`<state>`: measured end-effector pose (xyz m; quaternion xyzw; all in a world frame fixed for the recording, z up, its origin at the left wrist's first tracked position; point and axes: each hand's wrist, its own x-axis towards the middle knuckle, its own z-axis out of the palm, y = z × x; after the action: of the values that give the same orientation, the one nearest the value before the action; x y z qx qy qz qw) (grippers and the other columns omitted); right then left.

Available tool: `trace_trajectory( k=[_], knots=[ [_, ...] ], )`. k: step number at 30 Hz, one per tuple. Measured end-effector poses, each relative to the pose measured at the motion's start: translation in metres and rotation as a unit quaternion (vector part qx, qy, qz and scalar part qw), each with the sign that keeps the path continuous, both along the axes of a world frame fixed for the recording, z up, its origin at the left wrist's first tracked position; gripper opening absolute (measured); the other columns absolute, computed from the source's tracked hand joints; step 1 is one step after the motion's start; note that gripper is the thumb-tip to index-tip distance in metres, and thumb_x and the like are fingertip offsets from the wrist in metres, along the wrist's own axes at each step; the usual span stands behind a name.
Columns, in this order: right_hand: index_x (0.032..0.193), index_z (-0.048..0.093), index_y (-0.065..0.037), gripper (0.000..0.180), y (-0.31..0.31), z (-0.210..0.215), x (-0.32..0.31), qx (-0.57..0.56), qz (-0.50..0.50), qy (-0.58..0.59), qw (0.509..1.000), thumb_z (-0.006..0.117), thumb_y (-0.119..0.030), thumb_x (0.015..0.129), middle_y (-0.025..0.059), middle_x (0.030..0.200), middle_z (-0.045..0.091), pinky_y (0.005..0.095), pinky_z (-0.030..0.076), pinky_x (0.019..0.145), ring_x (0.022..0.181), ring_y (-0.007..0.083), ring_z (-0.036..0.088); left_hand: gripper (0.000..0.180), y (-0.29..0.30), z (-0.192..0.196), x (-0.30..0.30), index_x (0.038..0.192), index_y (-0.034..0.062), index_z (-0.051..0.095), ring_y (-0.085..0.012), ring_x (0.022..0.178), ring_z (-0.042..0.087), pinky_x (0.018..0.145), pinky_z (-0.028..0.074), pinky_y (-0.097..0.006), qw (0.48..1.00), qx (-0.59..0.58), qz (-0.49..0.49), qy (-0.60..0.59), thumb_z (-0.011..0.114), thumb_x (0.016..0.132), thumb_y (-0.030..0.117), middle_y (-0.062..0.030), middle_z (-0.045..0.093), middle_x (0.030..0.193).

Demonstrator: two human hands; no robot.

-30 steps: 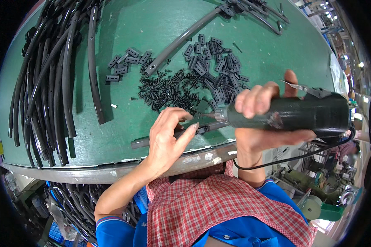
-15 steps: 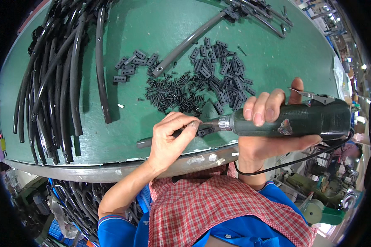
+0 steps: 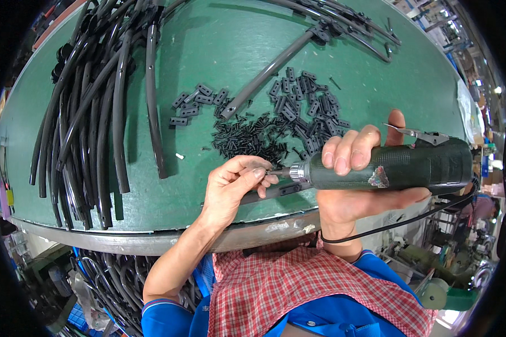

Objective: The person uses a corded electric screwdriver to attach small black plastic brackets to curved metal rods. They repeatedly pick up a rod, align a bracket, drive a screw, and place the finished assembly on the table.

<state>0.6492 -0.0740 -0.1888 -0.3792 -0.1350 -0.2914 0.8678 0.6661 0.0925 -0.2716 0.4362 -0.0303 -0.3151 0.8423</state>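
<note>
My right hand (image 3: 351,153) is wrapped round a dark green electric screwdriver (image 3: 410,167), held level with its bit pointing left. A metal lever runs along the tool's top, and a black cord hangs from its rear. At the bit's tip, my left hand (image 3: 227,185) pinches a small dark screw between thumb and forefinger; the fingers mostly hide it. Below the bit, a dark grey tube (image 3: 272,194) lies near the table's front edge, partly behind my left hand. On this tube sits a small black two-holed block (image 3: 290,190).
Beyond my hands are a heap of black screws (image 3: 244,137) and a pile of two-holed blocks (image 3: 315,106). Bent dark tubes (image 3: 90,123) are stacked at the left of the green table (image 3: 191,42). Another tube (image 3: 270,73) slants across the back.
My left hand has come away from the tube and block and is now at the bit's tip. The view has shifted, so the table's things appear slightly lower and further right.
</note>
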Motion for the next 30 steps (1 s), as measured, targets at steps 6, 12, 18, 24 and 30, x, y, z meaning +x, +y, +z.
trace_trajectory(
  k=[6, 12, 18, 24, 30],
  knots=[
    [0.14, 0.036, -0.003, 0.093, -0.004, 0.0, -0.001, 0.03, 0.0, 0.007, 1.0, 0.051, -0.073, 0.081, 0.0045, 0.074, 0.046, 0.0342, 0.041, 0.06, 0.063, 0.0173, 0.047, 0.02, 0.004, 0.005, 0.003, 0.11, -0.0008, 0.061, -0.0162, 0.079, 0.063, 0.066, 0.05, -0.029, 0.998, -0.008, -0.056, -0.006, 0.056, 0.094, 0.011, -0.0098, 0.066, 0.088],
    [0.141, 0.035, -0.003, 0.107, -0.021, 0.013, -0.008, 0.053, -0.028, 0.05, 0.997, 0.044, -0.085, 0.073, 0.0082, 0.072, 0.052, 0.0381, 0.044, 0.055, 0.056, 0.0204, 0.05, 0.033, 0.003, 0.011, -0.008, 0.114, -0.0001, 0.06, -0.0175, 0.086, 0.059, 0.078, 0.049, -0.031, 0.955, 0.158, -0.01, -0.25, 0.062, 0.083, 0.01, -0.0099, 0.061, 0.098],
    [0.14, 0.034, 0.0, 0.104, -0.011, 0.012, -0.024, -0.132, 0.019, 0.07, 0.989, 0.052, -0.08, 0.074, 0.0072, 0.07, 0.051, 0.0354, 0.045, 0.052, 0.057, 0.0196, 0.053, 0.035, -0.012, 0.003, -0.018, 0.109, 0.0014, 0.064, -0.0285, 0.09, 0.06, 0.079, 0.049, -0.039, 0.735, 0.389, -0.083, -0.549, 0.068, 0.078, 0.019, -0.0115, 0.061, 0.099],
    [0.134, 0.04, -0.004, 0.097, -0.003, 0.009, -0.029, -0.224, 0.041, 0.082, 0.97, 0.062, -0.073, 0.069, 0.0069, 0.07, 0.054, 0.0357, 0.047, 0.055, 0.058, 0.0209, 0.056, 0.033, -0.011, -0.001, -0.02, 0.106, 0.0013, 0.064, -0.0271, 0.087, 0.059, 0.076, 0.049, -0.038, 0.743, 0.388, -0.073, -0.54, 0.068, 0.077, 0.018, -0.0091, 0.061, 0.095],
    [0.124, 0.044, -0.005, 0.053, -0.016, -0.013, -0.012, -0.325, 0.255, 0.027, 0.91, 0.063, -0.039, 0.088, 0.011, 0.063, 0.058, 0.0409, 0.047, 0.054, 0.054, 0.0251, 0.057, 0.032, -0.008, -0.011, -0.023, 0.102, 0.0005, 0.065, -0.0248, 0.083, 0.058, 0.073, 0.048, -0.036, 0.747, 0.382, -0.056, -0.541, 0.07, 0.075, 0.017, -0.0072, 0.059, 0.09]
  ],
)
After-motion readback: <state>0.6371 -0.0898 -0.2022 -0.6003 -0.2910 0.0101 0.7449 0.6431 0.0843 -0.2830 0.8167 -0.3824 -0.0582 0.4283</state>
